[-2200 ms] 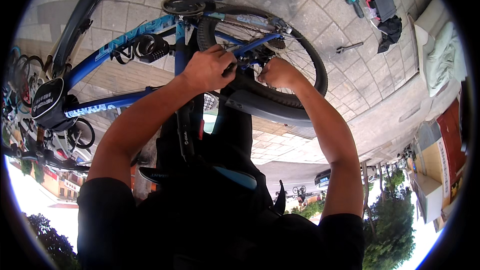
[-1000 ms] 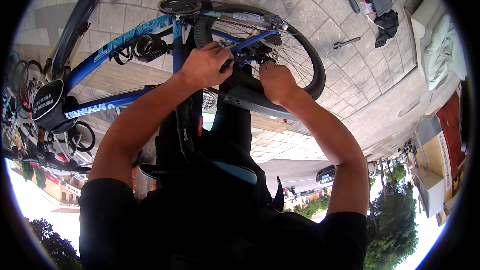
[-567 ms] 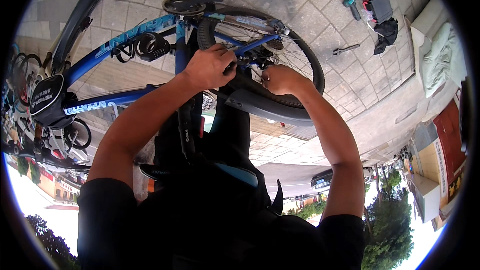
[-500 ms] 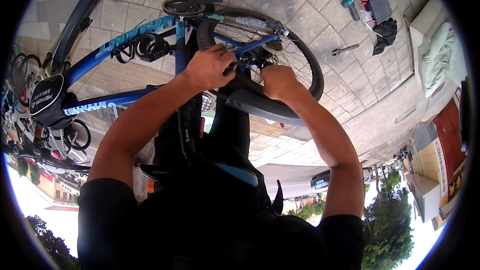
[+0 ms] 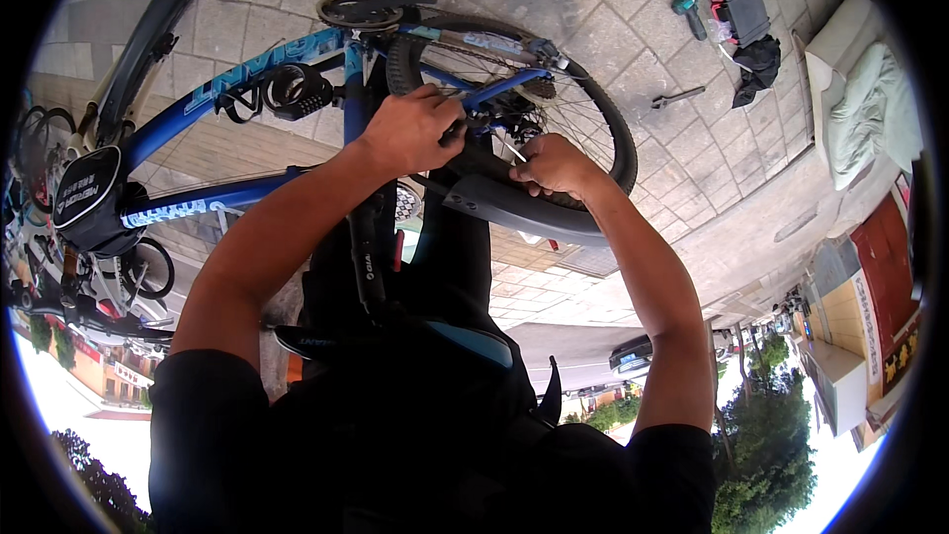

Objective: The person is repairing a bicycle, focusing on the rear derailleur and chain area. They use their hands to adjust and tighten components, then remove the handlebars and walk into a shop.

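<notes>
Head: right hand (image 5: 554, 166) with apparent rod (image 5: 515, 152)

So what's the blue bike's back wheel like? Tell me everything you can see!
The back wheel is round, with a black, knobbly tyre, thin metal-looking spokes and toothed cogs around its middle. It's mounted in the bike's frame, whose blue tubes pass across it. A dark mudguard curves along its near side. The left hand and right hand hide bits of it; I can't tell whether either touches it, or whether it's spinning.
</notes>
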Demonstrator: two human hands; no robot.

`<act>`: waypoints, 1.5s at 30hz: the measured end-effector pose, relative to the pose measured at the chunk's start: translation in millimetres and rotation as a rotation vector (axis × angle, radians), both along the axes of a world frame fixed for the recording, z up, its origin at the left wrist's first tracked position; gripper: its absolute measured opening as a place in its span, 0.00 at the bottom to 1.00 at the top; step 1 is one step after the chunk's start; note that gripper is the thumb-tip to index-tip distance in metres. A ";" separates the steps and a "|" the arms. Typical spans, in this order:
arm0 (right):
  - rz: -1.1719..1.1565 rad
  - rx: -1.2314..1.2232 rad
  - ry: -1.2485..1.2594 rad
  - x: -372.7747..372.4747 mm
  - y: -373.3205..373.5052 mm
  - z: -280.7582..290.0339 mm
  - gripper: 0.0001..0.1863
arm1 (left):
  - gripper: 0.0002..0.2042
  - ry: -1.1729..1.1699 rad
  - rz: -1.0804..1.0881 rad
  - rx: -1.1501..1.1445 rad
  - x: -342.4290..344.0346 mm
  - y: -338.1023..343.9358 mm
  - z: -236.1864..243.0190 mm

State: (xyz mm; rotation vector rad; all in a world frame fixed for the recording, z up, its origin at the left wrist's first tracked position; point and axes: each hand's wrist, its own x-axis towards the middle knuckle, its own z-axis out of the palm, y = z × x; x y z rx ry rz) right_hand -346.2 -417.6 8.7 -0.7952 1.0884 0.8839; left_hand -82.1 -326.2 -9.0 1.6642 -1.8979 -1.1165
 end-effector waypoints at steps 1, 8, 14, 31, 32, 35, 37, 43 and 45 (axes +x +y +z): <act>0.139 -0.055 -0.029 6.0 -2.2 3.2 0.12 | 0.09 -0.002 -0.002 0.007 -0.3 0.4 0.7; -0.194 0.099 -0.022 -13.8 -1.3 -6.3 0.11 | 0.09 0.000 -0.005 -0.001 1.8 -3.2 1.1; 0.282 -0.178 -0.147 -3.2 0.6 -3.8 0.07 | 0.09 0.010 0.001 0.011 0.1 -2.1 0.6; 0.783 -0.261 -0.348 18.6 -11.6 17.6 0.11 | 0.09 0.017 0.003 -0.001 1.0 -2.2 3.0; 0.778 -0.236 -0.328 22.7 -13.6 16.3 0.12 | 0.09 0.014 0.007 -0.004 1.5 -3.1 2.3; 0.702 -0.438 -0.304 27.0 -11.1 20.7 0.10 | 0.09 0.016 0.017 -0.002 1.3 -1.8 0.4; 0.714 -0.567 -0.321 32.5 2.4 28.8 0.10 | 0.09 0.014 0.015 0.004 1.2 -1.9 0.7; 0.214 0.043 0.028 33.2 -8.3 14.1 0.11 | 0.09 0.010 0.010 0.015 0.6 -1.6 2.0; -0.126 0.208 0.110 8.3 -7.7 -0.2 0.09 | 0.09 -0.001 0.005 0.048 0.7 -2.3 -0.1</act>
